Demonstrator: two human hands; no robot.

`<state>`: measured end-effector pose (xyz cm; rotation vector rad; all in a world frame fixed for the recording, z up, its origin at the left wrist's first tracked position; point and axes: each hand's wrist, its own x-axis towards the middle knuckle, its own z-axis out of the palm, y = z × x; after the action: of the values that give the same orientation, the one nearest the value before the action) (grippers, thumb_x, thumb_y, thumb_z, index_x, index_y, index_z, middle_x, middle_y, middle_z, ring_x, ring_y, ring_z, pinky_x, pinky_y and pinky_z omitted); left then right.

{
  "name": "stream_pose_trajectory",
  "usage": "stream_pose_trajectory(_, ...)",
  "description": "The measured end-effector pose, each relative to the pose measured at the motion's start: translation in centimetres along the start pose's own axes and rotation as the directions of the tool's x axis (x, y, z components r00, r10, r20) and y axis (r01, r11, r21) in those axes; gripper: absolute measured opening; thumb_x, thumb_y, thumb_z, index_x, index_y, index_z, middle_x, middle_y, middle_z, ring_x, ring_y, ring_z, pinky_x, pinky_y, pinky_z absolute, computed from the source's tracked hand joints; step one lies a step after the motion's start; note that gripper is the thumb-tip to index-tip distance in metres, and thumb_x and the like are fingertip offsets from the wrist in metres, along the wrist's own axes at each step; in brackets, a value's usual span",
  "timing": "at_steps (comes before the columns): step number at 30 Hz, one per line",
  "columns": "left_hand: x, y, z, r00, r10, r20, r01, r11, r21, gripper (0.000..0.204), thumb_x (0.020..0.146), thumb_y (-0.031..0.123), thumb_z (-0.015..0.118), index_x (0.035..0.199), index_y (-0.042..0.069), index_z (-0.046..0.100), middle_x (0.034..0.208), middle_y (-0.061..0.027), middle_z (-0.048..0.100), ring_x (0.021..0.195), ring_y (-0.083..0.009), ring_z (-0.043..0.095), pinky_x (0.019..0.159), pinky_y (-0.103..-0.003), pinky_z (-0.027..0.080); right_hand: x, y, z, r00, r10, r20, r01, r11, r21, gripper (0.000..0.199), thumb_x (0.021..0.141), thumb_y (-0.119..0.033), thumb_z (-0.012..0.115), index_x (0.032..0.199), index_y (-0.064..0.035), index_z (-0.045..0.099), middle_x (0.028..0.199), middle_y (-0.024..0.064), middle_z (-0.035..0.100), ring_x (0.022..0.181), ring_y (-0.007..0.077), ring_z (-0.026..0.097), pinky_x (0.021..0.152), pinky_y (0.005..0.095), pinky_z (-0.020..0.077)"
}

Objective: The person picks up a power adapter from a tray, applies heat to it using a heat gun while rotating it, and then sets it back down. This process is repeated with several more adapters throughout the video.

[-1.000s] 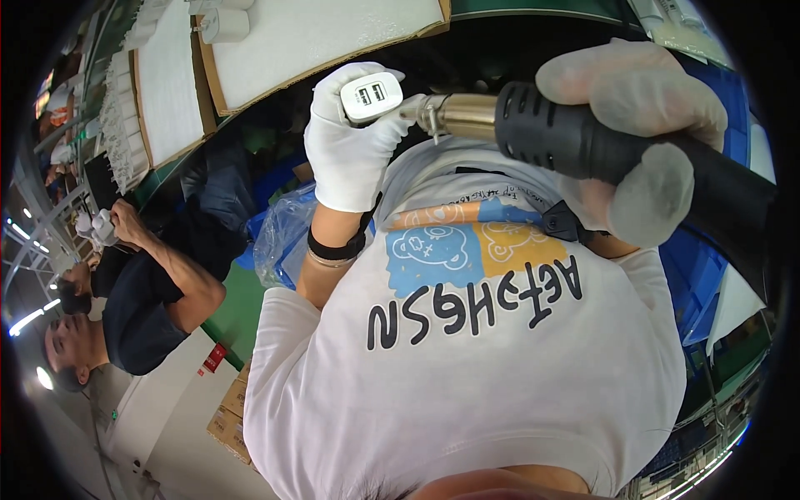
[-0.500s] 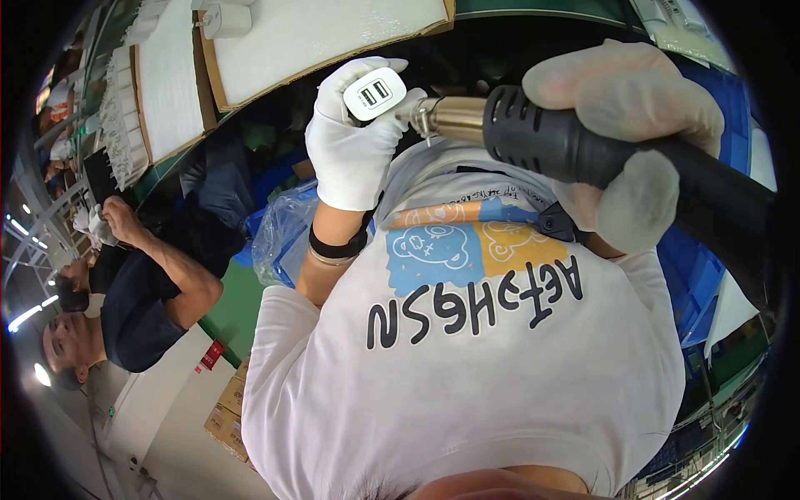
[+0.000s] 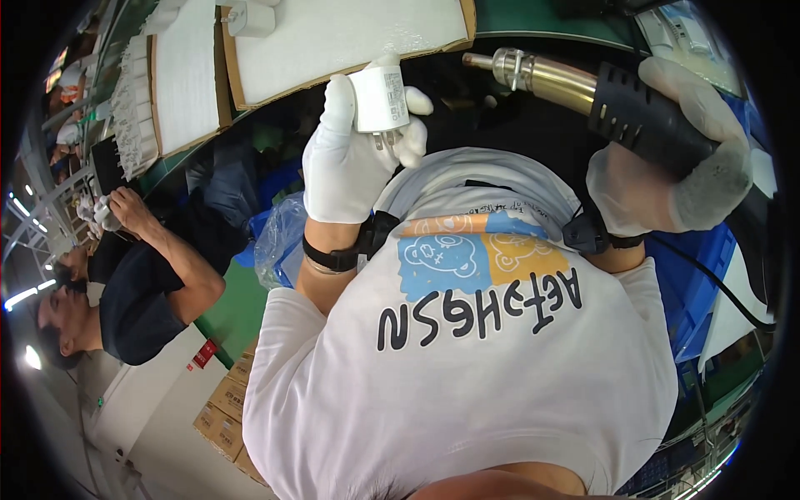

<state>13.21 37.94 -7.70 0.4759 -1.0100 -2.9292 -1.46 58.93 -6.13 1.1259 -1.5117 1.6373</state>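
Note:
In my gloved left hand (image 3: 346, 154) is a white USB wall charger (image 3: 382, 100), gripped between thumb and fingers. Its printed side faces up and its metal prongs point down toward my palm. My gloved right hand (image 3: 696, 158) wraps round the black handle of a hot air gun (image 3: 621, 104). The gun's metal nozzle points left and lies apart from the charger, to its upper right. Both gloves are pale; the right one is thin, with a dark smudge on the fingers.
A shallow carton (image 3: 350, 33) with a white lining lies beyond my left hand, another white charger (image 3: 252, 18) on its corner. Blue bins (image 3: 696, 275) stand at the right, crossed by a black cable (image 3: 708, 275). A co-worker (image 3: 158, 292) sits at the left.
The charger has turned from its port face to its printed side with prongs showing. My right hand has drawn the hot air gun up and right, away from the charger.

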Motion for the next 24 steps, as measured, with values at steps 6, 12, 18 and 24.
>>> stream_pose_trajectory(6, -0.1, 0.2, 1.2, 0.999, -0.018, -0.031, 0.018, 1.0, 0.021, 0.057, 0.096, 0.045, 0.035, 0.127, -0.001, 0.04, 0.109, -0.027, 0.055, 0.081, -0.0297, 0.063, 0.069, -0.035, 0.055, 0.8, 0.2, 0.8, 0.927, -0.374, 0.022, 0.373, 0.915, -0.152, 0.02, 0.082, -0.008, 0.062, 0.098, 0.0009, 0.053, 0.078, 0.0183, 0.063, 0.063, 0.0203, 0.063, 0.056, 0.0288, 0.0543)
stream_pose_trajectory(12, -0.1, -0.3, 2.3, 0.991, 0.029, -0.133, -0.017, 0.996, 0.087, 0.057, 0.096, 0.044, 0.034, 0.125, -0.004, 0.041, 0.113, -0.0285, 0.054, 0.085, -0.032, 0.062, 0.073, -0.037, 0.054, 0.1, -1.4, 0.0, 0.952, 0.21, 0.225, -0.288, 0.862, 0.416, 0.028, 0.087, -0.028, 0.057, 0.094, -0.0019, 0.051, 0.079, 0.0171, 0.062, 0.063, 0.0223, 0.062, 0.056, 0.0314, 0.0514)
stream_pose_trajectory(18, -0.2, -0.2, 1.6, 0.997, 0.031, -0.076, -0.02, 0.99, 0.138, 0.057, 0.097, 0.042, 0.033, 0.125, -0.008, 0.041, 0.113, -0.0288, 0.054, 0.086, -0.0326, 0.062, 0.074, -0.037, 0.054, 0.3, -1.4, 0.6, 0.987, 0.119, 0.106, -0.145, 0.95, 0.277, 0.034, 0.086, -0.035, 0.054, 0.09, -0.0013, 0.05, 0.076, 0.0166, 0.063, 0.064, 0.0226, 0.062, 0.058, 0.0301, 0.0506)
stream_pose_trajectory(24, -0.1, 0.2, 1.4, 0.999, 0.024, -0.029, -0.023, 0.999, 0.034, 0.057, 0.097, 0.041, 0.034, 0.124, -0.008, 0.041, 0.113, -0.029, 0.054, 0.085, -0.0327, 0.062, 0.073, -0.037, 0.053, 0.7, -1.7, 1.4, 0.978, 0.19, 0.085, -0.207, 0.93, 0.305, 0.032, 0.084, -0.032, 0.057, 0.095, -0.0018, 0.05, 0.076, 0.0172, 0.062, 0.065, 0.0237, 0.063, 0.057, 0.0308, 0.0514)
